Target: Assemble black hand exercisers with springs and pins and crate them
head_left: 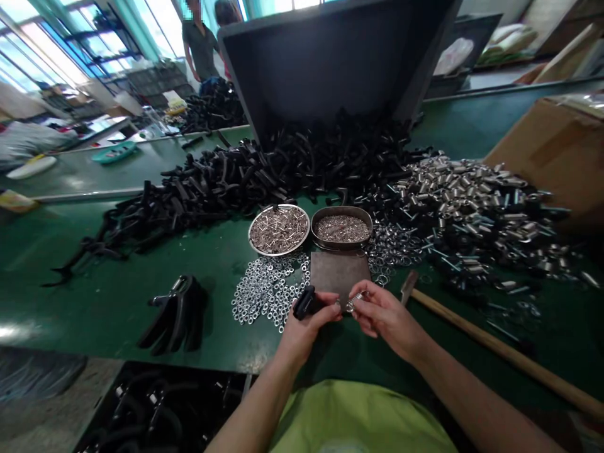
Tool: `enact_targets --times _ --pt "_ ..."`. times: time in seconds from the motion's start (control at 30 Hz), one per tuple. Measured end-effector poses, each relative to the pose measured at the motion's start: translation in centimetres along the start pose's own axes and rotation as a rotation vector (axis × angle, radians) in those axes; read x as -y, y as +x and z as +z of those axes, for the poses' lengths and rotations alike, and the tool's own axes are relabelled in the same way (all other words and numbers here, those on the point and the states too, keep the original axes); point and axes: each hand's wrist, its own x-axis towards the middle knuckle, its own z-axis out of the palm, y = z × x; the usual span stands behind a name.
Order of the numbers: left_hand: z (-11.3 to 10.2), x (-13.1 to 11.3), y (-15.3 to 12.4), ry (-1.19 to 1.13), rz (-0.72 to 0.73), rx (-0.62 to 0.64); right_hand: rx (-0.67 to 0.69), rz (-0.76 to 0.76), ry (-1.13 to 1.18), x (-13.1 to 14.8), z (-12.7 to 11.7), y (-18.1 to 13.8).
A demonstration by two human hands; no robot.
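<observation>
My left hand (302, 327) is closed round a black plastic handle piece (304, 302), held just above the green table's front edge. My right hand (382, 311) pinches a small shiny metal sleeve (353, 302) against the end of that black piece. Both hands hover over a flat dark metal plate (338, 269). Silver washers (267, 290) lie scattered to the left of the plate.
A round dish of pins (279, 229) and an oval dish of small metal bits (341, 228) stand behind the plate. A wooden-handled hammer (495, 346) lies at right. Black handles (226, 182) and metal sleeves (462, 195) are heaped behind, assembled pieces (177, 313) at left, a cardboard box (552, 151) at right.
</observation>
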Motion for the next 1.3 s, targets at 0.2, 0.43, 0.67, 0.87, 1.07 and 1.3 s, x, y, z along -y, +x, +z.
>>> enact_targets --times 0.2,0.43,0.67,0.87,1.07,1.3 --pt "0.2 -0.7 -0.5 0.144 0.033 0.040 0.014 -0.073 -0.175 -0.3 -0.4 0.3" --pt "0.2 -0.8 -0.4 0.132 0.045 0.065 0.081 -0.026 -0.183 -0.8 -0.6 0.4" --pt "0.1 0.1 0.0 0.074 0.053 0.036 0.029 -0.089 -0.033 -0.3 -0.5 -0.3" --pt "0.1 0.5 0.2 -0.018 -0.006 -0.043 -0.148 -0.188 -0.129 -0.3 -1.1 -0.5" --pt "0.1 0.5 0.3 -0.039 0.006 0.042 -0.085 -0.213 -0.348 -0.6 -0.9 -0.6" --pt "0.2 0.3 0.2 -0.048 -0.018 0.076 0.025 -0.210 -0.272 -0.7 -0.9 -0.1"
